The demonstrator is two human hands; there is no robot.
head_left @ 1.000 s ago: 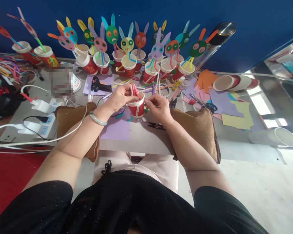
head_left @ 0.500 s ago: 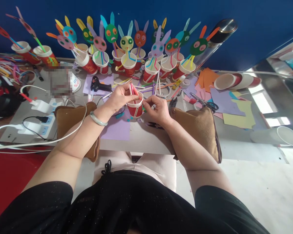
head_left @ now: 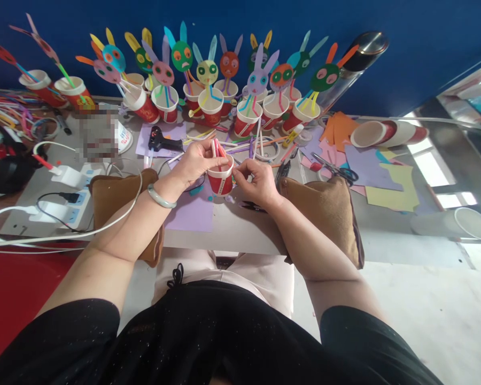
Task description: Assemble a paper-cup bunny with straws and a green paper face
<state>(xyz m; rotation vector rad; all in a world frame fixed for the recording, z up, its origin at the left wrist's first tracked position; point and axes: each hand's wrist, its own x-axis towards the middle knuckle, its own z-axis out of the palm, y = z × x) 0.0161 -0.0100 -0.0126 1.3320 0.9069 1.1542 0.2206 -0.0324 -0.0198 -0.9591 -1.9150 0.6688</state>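
A red-and-white paper cup (head_left: 220,181) is held above the table's near part, with pink and red straws (head_left: 218,150) standing in it and leaning left. My left hand (head_left: 196,162) is closed on the cup's left side, its thumb across the rim by the straws. At the cup's right side, my right hand (head_left: 256,180) is closed in a pinch, fingertips close to the cup wall. Whatever lies between those fingertips is too small to make out. Beneath the cup is a purple paper sheet (head_left: 190,211). A black glue gun (head_left: 164,140) rests behind my left hand.
Paper cups with rabbit-faced straw figures (head_left: 248,118) line the back wall. Scissors (head_left: 336,169) and coloured paper (head_left: 390,184) lie to the right. Brown cushions (head_left: 324,214) sit under both forearms. A power strip (head_left: 78,206) with trailing cables is at left.
The cup has shifted very slightly left and tilted a little. My right fingertips have moved slightly left with it. Both hands keep nearly the same pose.
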